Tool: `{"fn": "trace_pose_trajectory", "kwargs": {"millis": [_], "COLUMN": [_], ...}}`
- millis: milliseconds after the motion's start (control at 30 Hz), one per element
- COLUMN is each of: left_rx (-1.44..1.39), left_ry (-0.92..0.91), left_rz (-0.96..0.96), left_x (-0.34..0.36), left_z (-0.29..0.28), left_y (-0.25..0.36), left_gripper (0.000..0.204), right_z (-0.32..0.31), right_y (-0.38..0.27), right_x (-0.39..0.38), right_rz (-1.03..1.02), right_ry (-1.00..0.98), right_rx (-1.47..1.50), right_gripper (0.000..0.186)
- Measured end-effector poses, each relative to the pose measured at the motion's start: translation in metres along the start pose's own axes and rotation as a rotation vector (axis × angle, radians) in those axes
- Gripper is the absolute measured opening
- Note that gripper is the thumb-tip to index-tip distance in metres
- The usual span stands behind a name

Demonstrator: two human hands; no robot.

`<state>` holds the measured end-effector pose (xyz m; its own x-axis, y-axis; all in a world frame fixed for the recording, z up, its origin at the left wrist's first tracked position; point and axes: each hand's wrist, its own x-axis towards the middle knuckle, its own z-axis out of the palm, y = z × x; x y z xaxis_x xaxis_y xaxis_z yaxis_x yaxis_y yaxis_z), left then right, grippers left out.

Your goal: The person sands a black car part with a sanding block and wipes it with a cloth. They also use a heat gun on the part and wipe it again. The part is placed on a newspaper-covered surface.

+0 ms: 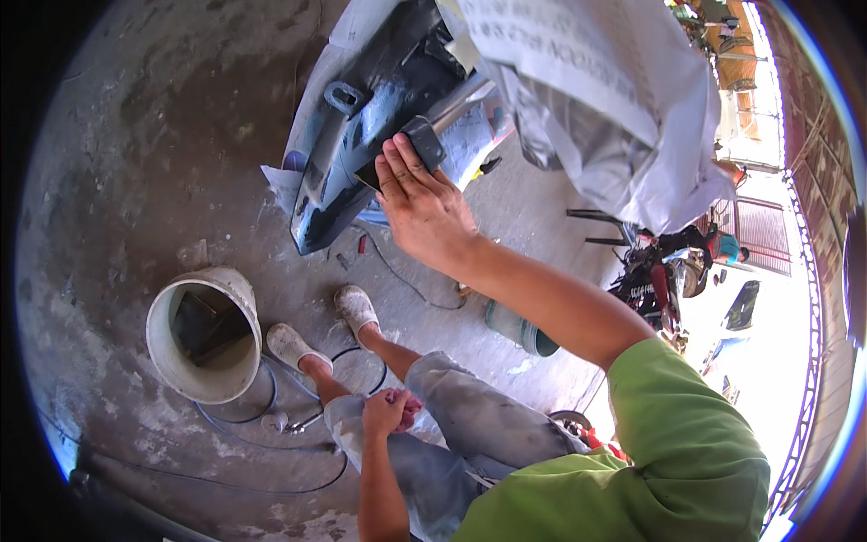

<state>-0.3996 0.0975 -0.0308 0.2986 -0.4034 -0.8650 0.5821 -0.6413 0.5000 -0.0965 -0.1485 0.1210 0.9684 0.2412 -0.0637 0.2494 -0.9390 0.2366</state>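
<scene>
A vehicle body panel (pixel 316 217) in blue and black is at the top, partly covered by a pale printed plastic sheet (pixel 614 117). My right hand (pixel 424 203) presses against it with straight fingers held together on a dark, thin piece (pixel 366 176), perhaps abrasive paper, mostly hidden beneath them. A dark block-like part and a metal tube (pixel 461 99) lie just beyond the fingertips. My left hand (pixel 384 414) is down by my knee, closed round a crumpled pink rag (pixel 408 415).
A white bucket (pixel 163 339) with dark water or material inside stands at the left. Hoses (pixel 271 397) with a metal fitting run by my feet. A teal bucket (pixel 506 325) lies behind my right arm. Motorcycles (pixel 646 294) and a person in teal (pixel 730 248) are at the right.
</scene>
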Motion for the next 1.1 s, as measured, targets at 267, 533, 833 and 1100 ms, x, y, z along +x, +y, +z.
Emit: {"fn": "trace_pose_trajectory", "kwargs": {"millis": [267,533,833,1100], "left_rx": [-0.533,-1.074,0.368,0.277], "left_ry": [0.314,0.590,1.336,1.365], "left_rz": [0.128,1.007,1.163,1.135], "left_x": [-0.016,-0.017,0.076,0.096], "left_z": [-0.048,-0.175,-0.177,-0.136], "left_y": [0.065,0.330,0.417,0.388], "left_gripper": [0.032,0.028,0.050,0.056], "right_z": [-0.006,-0.039,-0.019,-0.031], "right_y": [0.002,-0.006,-0.022,-0.003], "right_x": [0.016,-0.150,-0.239,-0.231], "right_rz": [-0.024,0.395,0.396,0.921], "right_ry": [0.090,-0.183,-0.633,-0.636], "right_rx": [0.124,0.877,0.979,1.430], "right_gripper": [0.044,0.036,0.036,0.032]}}
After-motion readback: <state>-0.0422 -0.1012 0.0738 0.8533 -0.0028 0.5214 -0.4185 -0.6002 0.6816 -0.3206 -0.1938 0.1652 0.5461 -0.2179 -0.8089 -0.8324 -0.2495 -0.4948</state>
